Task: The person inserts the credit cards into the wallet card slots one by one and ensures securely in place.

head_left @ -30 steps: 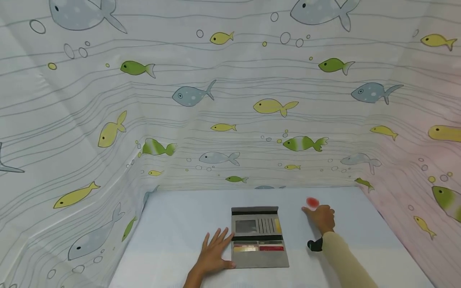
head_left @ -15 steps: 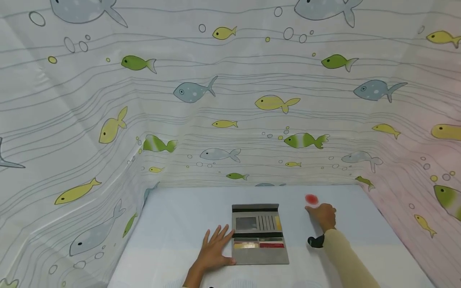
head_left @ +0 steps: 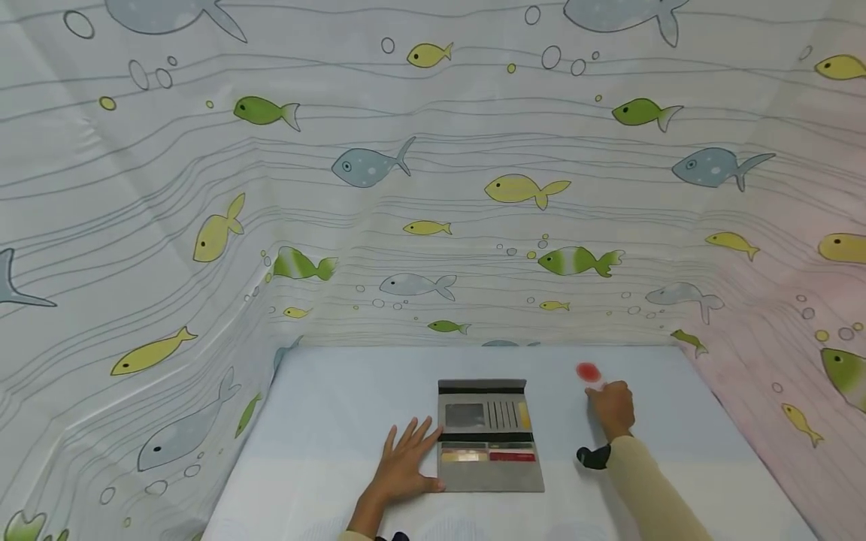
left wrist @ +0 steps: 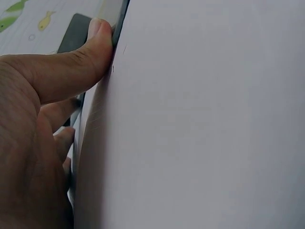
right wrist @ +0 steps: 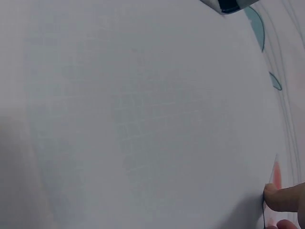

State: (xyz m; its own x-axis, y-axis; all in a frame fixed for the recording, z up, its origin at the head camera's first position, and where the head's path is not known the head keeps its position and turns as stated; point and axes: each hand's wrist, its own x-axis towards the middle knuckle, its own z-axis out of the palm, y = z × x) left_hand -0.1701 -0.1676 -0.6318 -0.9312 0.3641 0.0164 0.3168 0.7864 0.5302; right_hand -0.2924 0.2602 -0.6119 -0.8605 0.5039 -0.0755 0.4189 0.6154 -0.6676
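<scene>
An open grey wallet (head_left: 490, 475) lies flat on the white table, with slots, a window pocket and gold and red cards showing. My left hand (head_left: 402, 467) spreads its fingers along the wallet's left edge; the thumb touches its lower left corner. In the left wrist view the left thumb (left wrist: 97, 40) rests against that edge. To the right of the wallet, my right hand (head_left: 612, 409) has its fingers curled beside a red spot (head_left: 588, 372). In the right wrist view it pinches a thin white piece with a red patch (right wrist: 277, 176), seen nearly edge-on; its full outline is unclear.
White table (head_left: 345, 391) surface surrounds the wallet. A fish-patterned curtain (head_left: 433, 188) hangs behind and at both sides. A black wrist camera (head_left: 593, 457) sits at the right wrist, and part of another (head_left: 401, 536) shows by the left wrist.
The right hand has shifted slightly right, its thumb now just below the red spot. The left hand stays at the wallet's edge. The whole head view has shifted a little.
</scene>
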